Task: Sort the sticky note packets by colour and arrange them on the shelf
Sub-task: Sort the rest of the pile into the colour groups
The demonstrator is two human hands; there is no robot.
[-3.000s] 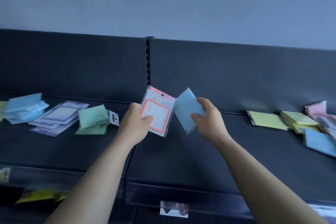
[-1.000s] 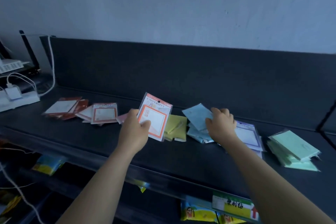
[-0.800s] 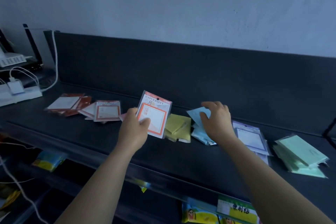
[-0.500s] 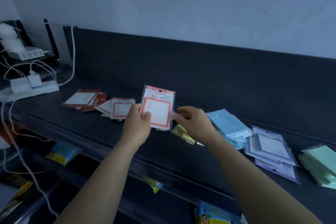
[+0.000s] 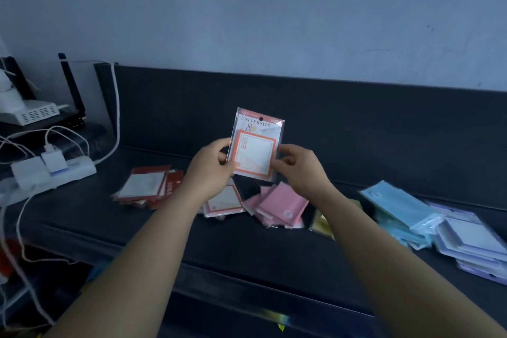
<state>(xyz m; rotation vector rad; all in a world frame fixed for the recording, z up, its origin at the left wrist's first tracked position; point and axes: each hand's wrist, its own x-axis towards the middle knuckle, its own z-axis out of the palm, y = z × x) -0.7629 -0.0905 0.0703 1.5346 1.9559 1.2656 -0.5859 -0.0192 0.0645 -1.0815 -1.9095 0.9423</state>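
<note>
Orange-bordered packet (image 5: 255,147) pinched upright by left hand (image 5: 210,170) and right hand (image 5: 297,166).

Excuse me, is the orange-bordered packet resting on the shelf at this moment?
No, the left hand and right hand hold the orange-bordered packet upright above the shelf.

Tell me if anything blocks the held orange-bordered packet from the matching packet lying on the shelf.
Nothing visible does. The left hand and right hand pinch the orange-bordered packet in the air; the matching packet lies below on the shelf, partly hidden by the left forearm, pink packets beside it.
</note>
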